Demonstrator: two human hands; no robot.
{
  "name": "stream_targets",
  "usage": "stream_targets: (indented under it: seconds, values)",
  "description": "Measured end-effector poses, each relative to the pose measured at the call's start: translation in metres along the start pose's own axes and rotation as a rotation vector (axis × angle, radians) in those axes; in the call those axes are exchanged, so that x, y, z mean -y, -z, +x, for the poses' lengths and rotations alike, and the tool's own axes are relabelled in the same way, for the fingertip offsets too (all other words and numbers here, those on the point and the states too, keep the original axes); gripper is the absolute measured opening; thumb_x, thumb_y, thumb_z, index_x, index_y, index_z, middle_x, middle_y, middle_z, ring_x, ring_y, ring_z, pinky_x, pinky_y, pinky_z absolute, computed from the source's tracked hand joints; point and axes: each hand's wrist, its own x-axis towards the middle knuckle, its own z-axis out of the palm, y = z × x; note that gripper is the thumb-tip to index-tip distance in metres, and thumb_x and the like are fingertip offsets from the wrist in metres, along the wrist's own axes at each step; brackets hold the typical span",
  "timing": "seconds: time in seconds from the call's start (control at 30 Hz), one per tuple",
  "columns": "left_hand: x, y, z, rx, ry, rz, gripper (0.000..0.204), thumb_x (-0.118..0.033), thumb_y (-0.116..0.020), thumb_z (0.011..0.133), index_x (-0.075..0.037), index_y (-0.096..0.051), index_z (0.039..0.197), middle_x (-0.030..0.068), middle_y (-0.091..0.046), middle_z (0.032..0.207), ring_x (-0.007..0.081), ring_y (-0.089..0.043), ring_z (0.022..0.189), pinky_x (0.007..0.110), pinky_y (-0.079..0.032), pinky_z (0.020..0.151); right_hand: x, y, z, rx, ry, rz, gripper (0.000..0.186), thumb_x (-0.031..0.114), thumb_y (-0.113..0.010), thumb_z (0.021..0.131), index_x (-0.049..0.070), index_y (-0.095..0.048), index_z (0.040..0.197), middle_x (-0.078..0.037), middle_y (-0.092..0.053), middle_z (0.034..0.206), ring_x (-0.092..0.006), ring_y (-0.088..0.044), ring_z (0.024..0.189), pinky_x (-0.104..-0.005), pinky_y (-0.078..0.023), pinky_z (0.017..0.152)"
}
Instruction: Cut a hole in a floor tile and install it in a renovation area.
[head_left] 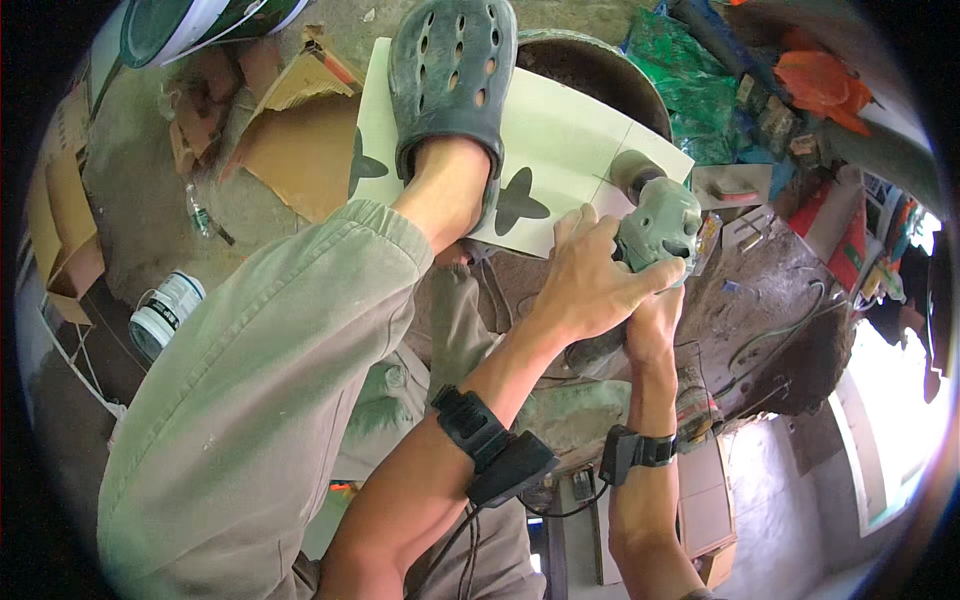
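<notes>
A grey-green angle grinder [660, 222] is held by both my hands at the right end of a pale tile [565, 125]. My left hand [597, 272] wraps round the grinder's body from the left, thumb across it. My right hand [655, 312] grips it from below and behind; its fingers are mostly hidden. The round disc end [632, 172] meets the tile near a thin drawn line. Two dark petal-shaped patches [520, 203] show along the tile's near edge; whether they are cut-outs I cannot tell. My foot in a black clog [452, 75] presses on the tile.
Beneath the tile's far side is a round container [640, 85]. Torn cardboard [300, 140], a small white bucket [167, 312] and a plastic bottle [200, 213] lie left. Green sheeting [690, 85] and an orange bag [822, 82] clutter the far right. A cable [780, 335] runs across the right.
</notes>
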Motion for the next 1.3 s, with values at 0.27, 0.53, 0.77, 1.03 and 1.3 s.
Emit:
stream_targets:
  seconds: [0.27,0.53,0.77,1.03,1.3]
  values:
    - [0.016,-0.012,0.002,-0.136,-0.085,0.152,0.088,-0.067,-0.075,0.082,0.007,-0.065,0.128,0.0293,-0.061,0.128,0.0460,-0.050,0.127,0.054,-0.040,0.113,-0.004,0.004,0.000,0.042,-0.008,-0.061,0.047,0.033,-0.075,0.092,0.001,-0.066,0.125,-0.005,-0.069,0.117,-0.0162,-0.064,0.103,-0.0349,-0.054,0.091]
    - [0.005,-0.003,0.001,-0.026,0.003,0.055,0.115,-0.075,-0.073,0.078,0.022,-0.053,0.135,0.0527,-0.041,0.146,0.0593,-0.033,0.146,0.058,-0.030,0.123,0.000,0.004,0.001,0.020,-0.022,-0.032,0.044,0.025,-0.080,0.085,0.002,-0.067,0.120,-0.006,-0.071,0.112,-0.0170,-0.066,0.102,-0.0363,-0.055,0.092]
    - [0.005,-0.004,0.004,-0.028,-0.004,0.051,0.114,-0.075,-0.073,0.079,0.022,-0.053,0.135,0.0522,-0.041,0.146,0.0598,-0.034,0.145,0.058,-0.030,0.123,0.004,0.004,0.003,0.030,-0.044,-0.075,0.044,0.026,-0.079,0.086,0.002,-0.066,0.121,-0.006,-0.070,0.113,-0.0174,-0.065,0.102,-0.0364,-0.055,0.090]
    - [0.008,-0.006,0.004,-0.031,-0.016,0.041,0.112,-0.078,-0.071,0.079,0.021,-0.057,0.130,0.0519,-0.045,0.142,0.0593,-0.036,0.144,0.058,-0.031,0.122,0.004,0.006,0.003,0.042,-0.035,-0.081,0.043,0.025,-0.078,0.087,0.002,-0.067,0.120,-0.006,-0.071,0.112,-0.0169,-0.066,0.101,-0.0366,-0.055,0.090]
    - [0.007,-0.004,0.005,0.002,-0.015,0.019,0.115,-0.079,-0.072,0.078,0.022,-0.056,0.130,0.0508,-0.046,0.141,0.0579,-0.037,0.143,0.058,-0.032,0.121,0.005,0.002,0.003,0.039,0.002,0.053,0.041,0.023,-0.080,0.085,0.002,-0.067,0.118,-0.005,-0.071,0.112,-0.0153,-0.066,0.101,-0.0350,-0.055,0.090]
